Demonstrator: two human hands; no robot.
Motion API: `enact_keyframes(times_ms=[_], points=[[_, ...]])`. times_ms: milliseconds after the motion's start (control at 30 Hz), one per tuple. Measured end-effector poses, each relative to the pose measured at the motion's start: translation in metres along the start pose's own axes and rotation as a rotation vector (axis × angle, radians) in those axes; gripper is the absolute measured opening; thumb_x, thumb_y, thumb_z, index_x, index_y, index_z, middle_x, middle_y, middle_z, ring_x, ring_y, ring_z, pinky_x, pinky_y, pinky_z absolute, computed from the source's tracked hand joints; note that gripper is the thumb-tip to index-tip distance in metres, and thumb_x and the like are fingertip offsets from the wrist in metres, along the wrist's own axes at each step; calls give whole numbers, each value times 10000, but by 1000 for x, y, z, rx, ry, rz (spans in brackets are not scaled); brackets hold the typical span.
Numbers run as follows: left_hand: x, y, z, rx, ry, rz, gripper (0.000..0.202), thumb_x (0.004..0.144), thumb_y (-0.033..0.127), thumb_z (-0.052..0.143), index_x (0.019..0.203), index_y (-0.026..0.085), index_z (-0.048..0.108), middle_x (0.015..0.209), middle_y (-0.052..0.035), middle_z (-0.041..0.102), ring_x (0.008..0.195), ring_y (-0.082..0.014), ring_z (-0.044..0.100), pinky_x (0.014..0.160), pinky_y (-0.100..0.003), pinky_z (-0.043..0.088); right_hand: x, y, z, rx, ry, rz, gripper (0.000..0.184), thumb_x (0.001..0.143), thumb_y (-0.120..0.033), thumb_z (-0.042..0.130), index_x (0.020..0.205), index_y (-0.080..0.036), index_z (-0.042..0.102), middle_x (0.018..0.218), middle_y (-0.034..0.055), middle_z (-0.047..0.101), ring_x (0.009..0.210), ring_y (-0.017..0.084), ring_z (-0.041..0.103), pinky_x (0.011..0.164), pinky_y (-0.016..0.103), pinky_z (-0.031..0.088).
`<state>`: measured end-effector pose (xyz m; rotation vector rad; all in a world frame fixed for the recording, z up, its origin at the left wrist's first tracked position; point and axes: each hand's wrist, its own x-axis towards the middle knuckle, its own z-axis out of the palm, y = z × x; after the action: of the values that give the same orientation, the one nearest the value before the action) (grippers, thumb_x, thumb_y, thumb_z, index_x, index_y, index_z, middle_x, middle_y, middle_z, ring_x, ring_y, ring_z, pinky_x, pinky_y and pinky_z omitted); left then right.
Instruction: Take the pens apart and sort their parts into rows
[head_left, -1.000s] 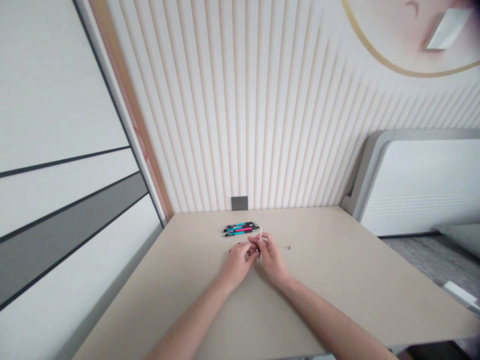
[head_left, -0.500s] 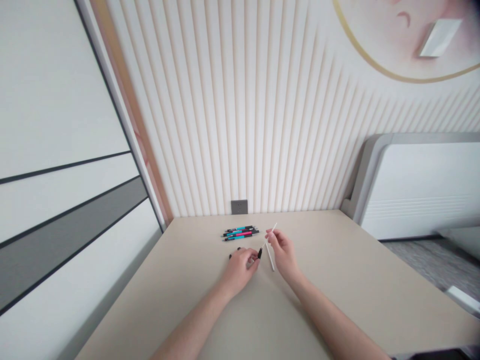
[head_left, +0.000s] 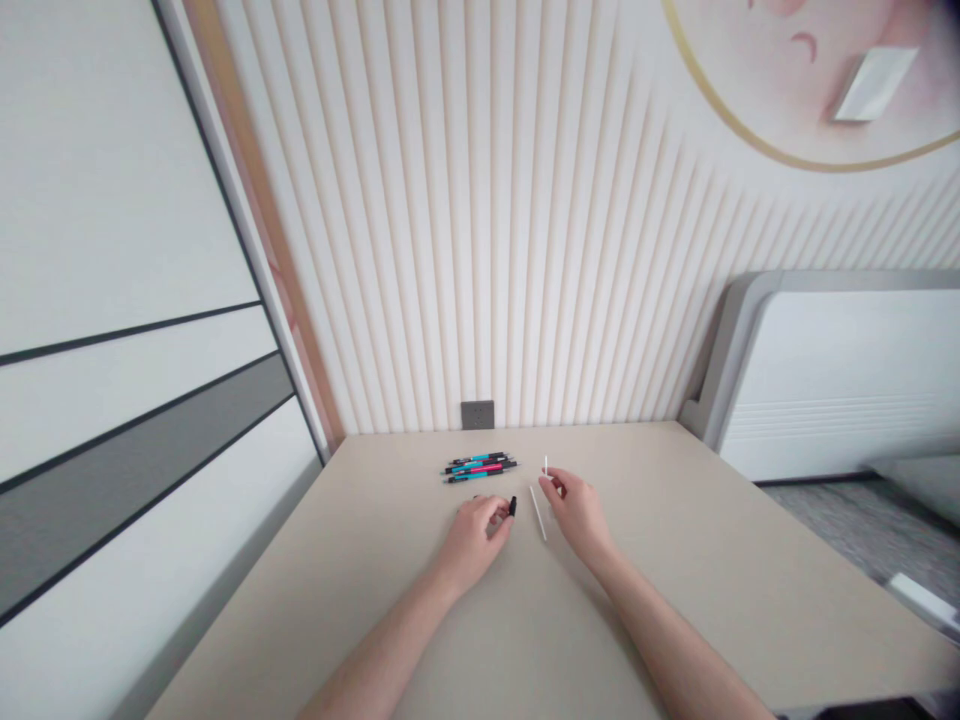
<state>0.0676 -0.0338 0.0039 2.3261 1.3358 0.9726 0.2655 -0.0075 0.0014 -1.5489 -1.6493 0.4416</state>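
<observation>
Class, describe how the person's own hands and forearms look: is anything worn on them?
Both the left hand and the right hand are ungloved. No sleeve, watch or bracelet shows on the left forearm or right forearm. No cables or markings can be seen; fingers are too small to rule out rings.

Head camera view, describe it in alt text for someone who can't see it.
A person's left hand holds a small black piece and their right hand a thin white stick over a beige table. A second white stick lies between the hands; blue, black and pinkish-red pens lie together farther back, toward a ribbed wall.
</observation>
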Motion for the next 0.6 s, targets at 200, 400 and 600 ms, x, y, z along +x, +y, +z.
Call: enact_keyframes(times_ms=[200, 400, 600], points=[[-2, 2, -3, -1, 1, 2, 77, 864, 224, 548, 892, 198, 616, 832, -24, 668, 833, -190, 621, 772, -304, 467, -5, 2, -2, -277, -159, 15, 285, 921, -352, 501, 1047, -208, 713, 900, 81, 738, 864, 195, 671, 737, 232, 417], [-2, 1, -2, 4, 7, 12, 84, 870, 233, 545, 898, 201, 618, 847, -34, 676, 840, -195, 624, 775, -307, 467, -7, -1, 0, -369, -205, 4, 251, 923, -347, 513, 995, -214, 713, 896, 81, 738, 868, 196, 669, 735, 232, 401], [-4, 0, -4, 10, 6, 21, 94, 875, 226, 536, 923, 197, 612, 859, -35, 669, 855, -194, 614, 774, -303, 463, -9, -2, -5, -324, -133, -42, 307, 966, -281, 413, 1010, -208, 709, 965, 76, 732, 912, 174, 658, 779, 215, 399]])
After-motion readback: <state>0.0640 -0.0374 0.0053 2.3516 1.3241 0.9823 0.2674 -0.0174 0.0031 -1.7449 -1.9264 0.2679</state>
